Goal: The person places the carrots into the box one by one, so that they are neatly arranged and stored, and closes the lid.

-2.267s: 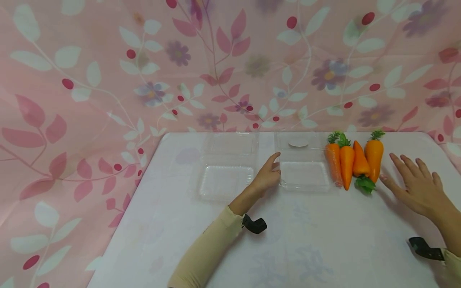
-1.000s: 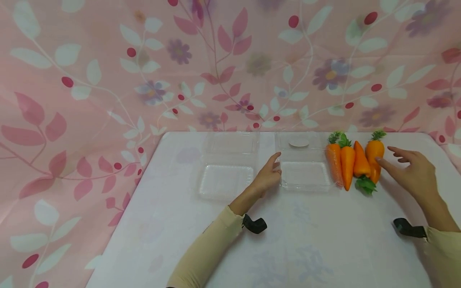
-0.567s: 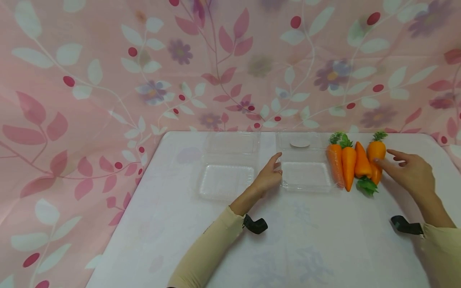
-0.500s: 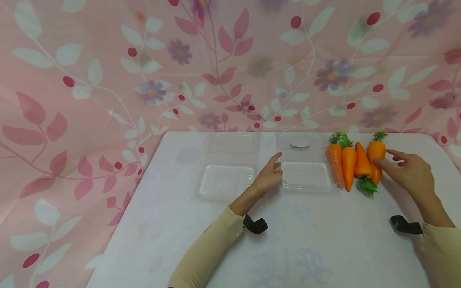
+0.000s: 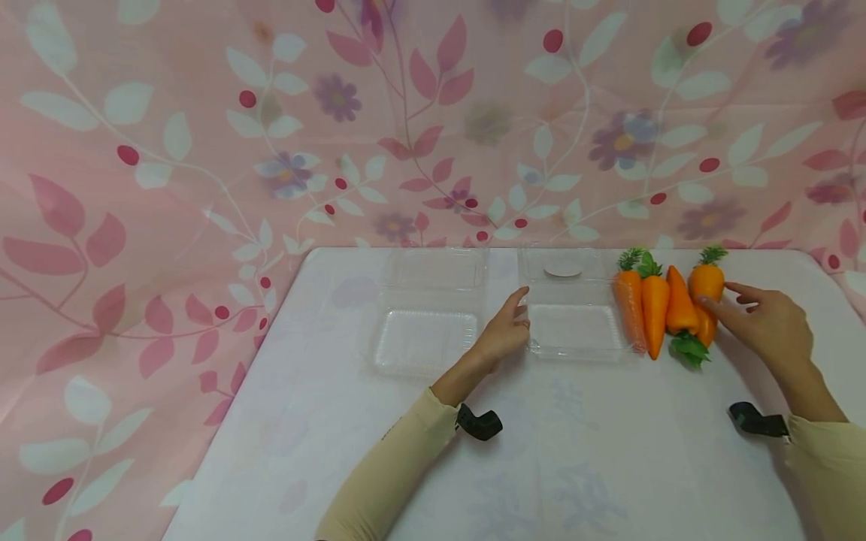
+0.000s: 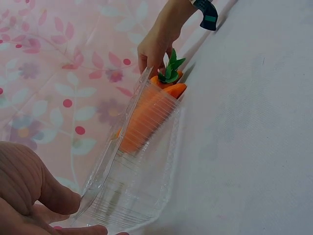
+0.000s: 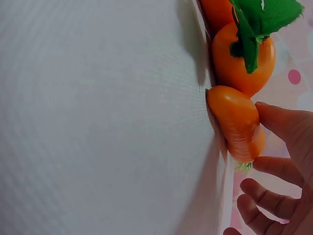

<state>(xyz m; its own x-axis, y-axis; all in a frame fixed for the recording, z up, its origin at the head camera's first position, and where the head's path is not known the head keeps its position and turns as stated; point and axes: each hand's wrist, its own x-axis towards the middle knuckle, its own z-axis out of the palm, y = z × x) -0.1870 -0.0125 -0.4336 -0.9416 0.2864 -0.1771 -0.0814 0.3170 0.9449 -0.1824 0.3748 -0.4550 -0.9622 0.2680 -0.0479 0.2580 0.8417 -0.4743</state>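
Note:
Several orange toy carrots with green tops lie side by side at the back right of the table. My right hand [image 5: 771, 327] pinches the rightmost carrot [image 5: 707, 282] between thumb and index finger; the right wrist view shows the other fingers loosely bent beside that carrot [image 7: 234, 122]. One neighbouring carrot [image 5: 680, 304] points its leaves toward me. My left hand [image 5: 501, 336] is at the left side of a clear plastic box [image 5: 575, 330] with its lid folded back. In the left wrist view, thumb and fingers pinch the rim of this box [image 6: 146, 181].
A second clear plastic box [image 5: 426, 338], also with its lid laid back, stands left of my left hand. Both are on a white table [image 5: 541, 451]. A pink floral cloth [image 5: 419, 113] hangs directly behind the table's far edge. The leftmost carrot [image 5: 629, 308] lies against the right box.
My right hand has moved left from beside the carrots, its spread fingers drawing in to pinch the rightmost one. The left hand and both boxes have stayed in place.

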